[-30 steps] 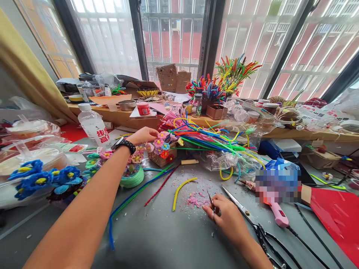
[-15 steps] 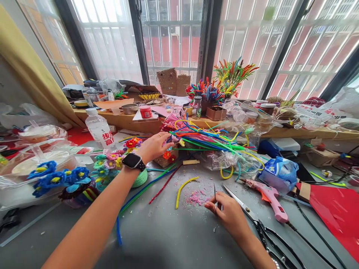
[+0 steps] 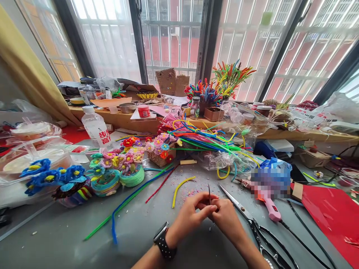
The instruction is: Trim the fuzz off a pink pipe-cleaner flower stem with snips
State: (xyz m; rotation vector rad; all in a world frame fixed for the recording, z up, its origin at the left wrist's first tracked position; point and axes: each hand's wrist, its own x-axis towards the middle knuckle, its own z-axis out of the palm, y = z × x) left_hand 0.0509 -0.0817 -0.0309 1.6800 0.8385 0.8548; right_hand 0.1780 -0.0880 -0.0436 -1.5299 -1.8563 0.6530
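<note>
My left hand [image 3: 190,215], with a watch on its wrist, meets my right hand low over the grey table. Its fingers are bent closed against the right fingertips; whatever they pinch is hidden. A thin dark pointed tool [image 3: 209,190] sticks up from my closed right hand [image 3: 228,216], its lower part covered by fingers. Just beyond the hands lie pink fuzzy trimmings [image 3: 190,192] and a curved yellow pipe cleaner [image 3: 179,189]. A red pipe cleaner [image 3: 160,185] rests farther left. Large scissors [image 3: 243,211] lie beside my right hand, blades pointing away.
A pink glue gun [image 3: 271,209] with a cord lies at right, near red sheet material [image 3: 325,209]. Pipe-cleaner flowers in small pots [image 3: 131,178] stand left, by a plastic bottle [image 3: 95,129]. A heap of coloured pipe cleaners [image 3: 202,136] lies at the back.
My left hand has come back from the flowers near the pipe-cleaner heap and joined my right hand. The right hand still holds the pointed tool. The view has shifted slightly.
</note>
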